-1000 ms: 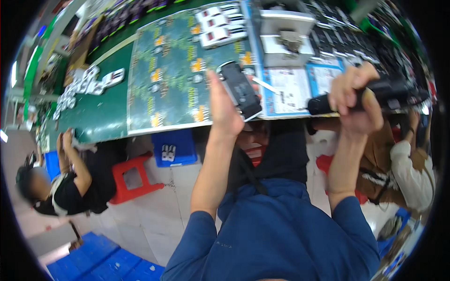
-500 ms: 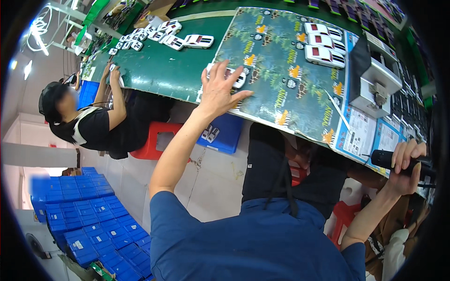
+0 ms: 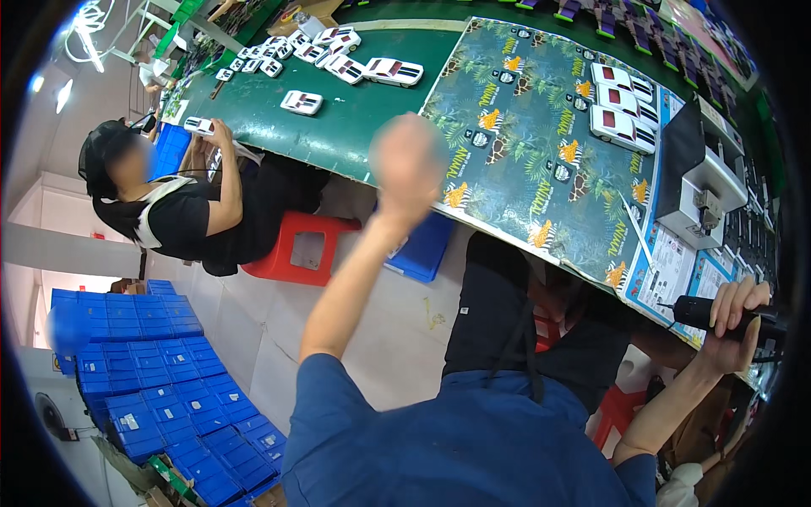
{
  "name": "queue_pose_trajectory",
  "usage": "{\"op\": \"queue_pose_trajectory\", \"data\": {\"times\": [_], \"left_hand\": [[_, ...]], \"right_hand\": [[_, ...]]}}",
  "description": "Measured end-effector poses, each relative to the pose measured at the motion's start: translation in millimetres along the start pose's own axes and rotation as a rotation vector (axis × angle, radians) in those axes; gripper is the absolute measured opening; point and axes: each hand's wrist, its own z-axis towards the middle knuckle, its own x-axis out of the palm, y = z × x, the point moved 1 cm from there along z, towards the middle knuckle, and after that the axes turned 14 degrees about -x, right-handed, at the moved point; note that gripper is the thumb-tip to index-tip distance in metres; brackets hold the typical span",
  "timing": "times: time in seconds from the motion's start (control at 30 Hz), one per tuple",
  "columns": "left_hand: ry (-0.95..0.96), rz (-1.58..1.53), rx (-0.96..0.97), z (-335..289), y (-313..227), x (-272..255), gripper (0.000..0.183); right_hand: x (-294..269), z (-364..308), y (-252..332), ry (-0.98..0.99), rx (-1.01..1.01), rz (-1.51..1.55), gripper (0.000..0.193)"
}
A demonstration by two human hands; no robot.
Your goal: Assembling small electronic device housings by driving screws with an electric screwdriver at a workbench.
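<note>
My left hand (image 3: 409,173) hangs over the left edge of the animal-print sheet (image 3: 507,182); its fingers are blurred. On the green tabletop (image 3: 258,122), a single white toy car (image 3: 302,102) lies beyond that hand, apart from it. Farther back sits a group of similar cars, with one white toy car (image 3: 394,72) nearest the sheet. My right hand (image 3: 735,317) is wrapped round a black electric screwdriver (image 3: 694,312), its thin bit pointing left. Three white toy cars stand side by side at the sheet's far right, the front car (image 3: 623,129) among them.
A grey-and-black device (image 3: 705,182) stands on the table's right part, near a white strip (image 3: 638,228). To the left a co-worker (image 3: 182,198) holds a white toy car (image 3: 199,126). A red stool (image 3: 291,249) and stacked blue bins (image 3: 169,380) occupy the floor.
The toy car under my left hand has moved left onto the green tabletop, out of the hand. The co-worker has lifted a car. My right hand keeps its hold on the screwdriver.
</note>
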Motion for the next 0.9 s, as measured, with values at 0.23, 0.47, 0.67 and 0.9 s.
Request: {"op": "queue_pose_trajectory", "data": {"times": [0.23,0.47,0.67,0.9], "left_hand": [[0.217,-0.826,0.133,-71.3,-241.5,44.9,0.023],[0.740,-1.001,0.011,-70.5,-471.6,141.5,0.028],[0.773,-0.539,0.006,-55.9,-576.6,197.4,0.058],[0.908,-0.712,-0.152,-52.4,-580.2,200.3,0.060]], "right_hand": [[16.6,-7.3,43.3,0.080,-0.090,0.110,0.030],[-27.9,-35.3,136.8,0.219,-0.160,0.124,0.040],[-53.8,-45.9,169.7,0.195,-0.118,0.047,0.038],[-65.6,-44.6,173.0,0.218,-0.071,0.002,0.040]]}}
